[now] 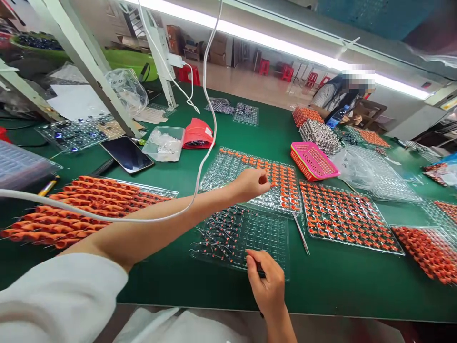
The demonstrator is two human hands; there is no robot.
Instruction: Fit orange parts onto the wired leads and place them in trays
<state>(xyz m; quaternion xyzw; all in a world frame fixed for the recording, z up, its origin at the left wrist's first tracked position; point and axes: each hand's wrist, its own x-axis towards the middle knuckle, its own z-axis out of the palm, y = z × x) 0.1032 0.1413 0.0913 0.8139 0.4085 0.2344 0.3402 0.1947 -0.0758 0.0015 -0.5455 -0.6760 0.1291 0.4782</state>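
My left hand (pixel 253 183) reaches across from the left, its fingers curled in a pinch above a clear plastic tray (pixel 223 167) partly filled with orange pieces (pixel 288 186). Whatever its fingertips hold, if anything, is hidden. Closer to me, my right hand (pixel 267 281) is closed, thumb against forefinger, at the front edge of a second clear tray (pixel 266 233). I cannot make out anything between those fingers. Thin-wired small parts (pixel 218 233) lie heaped on that tray's left half. To the right of both hands lie tweezers (pixel 302 234) on the green table.
Stacked orange pieces (pixel 85 207) cover the left side; a full tray (pixel 352 216) lies right. Behind are a pink basket (pixel 316 159), a clear tub (pixel 164 144) and a phone (pixel 127 155). A white cable (pixel 204 90) hangs before me. Another person (pixel 335 97) sits across.
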